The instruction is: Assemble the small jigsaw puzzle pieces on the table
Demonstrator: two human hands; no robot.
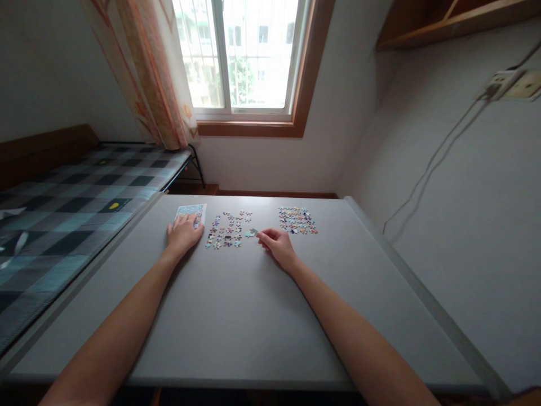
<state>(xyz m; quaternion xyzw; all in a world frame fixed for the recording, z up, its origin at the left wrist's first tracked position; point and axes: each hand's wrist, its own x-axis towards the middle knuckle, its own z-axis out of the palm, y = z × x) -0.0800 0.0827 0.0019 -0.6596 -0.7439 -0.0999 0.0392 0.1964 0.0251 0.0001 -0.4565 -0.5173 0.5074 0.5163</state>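
Observation:
My left hand (185, 231) lies flat, fingers spread, over a small printed picture sheet (200, 213) at the table's far left. Just to the right of it, several loose jigsaw pieces (229, 230) are laid out in rough rows. My right hand (275, 245) pinches a greenish jigsaw piece (253, 232) between thumb and fingertips, slightly above the table or touching it; I cannot tell which. Another light-blue piece (248, 234) lies right beside it. Beyond my right hand sits a second, denser group of jigsaw pieces (297, 220).
Both groups rest on a pale grey table (236, 327) with raised side edges. A bed with a checked cover (97, 192) stands along the left. Ahead is a window (257, 62) with a curtain (147, 67). A cable (426, 169) hangs down the right wall.

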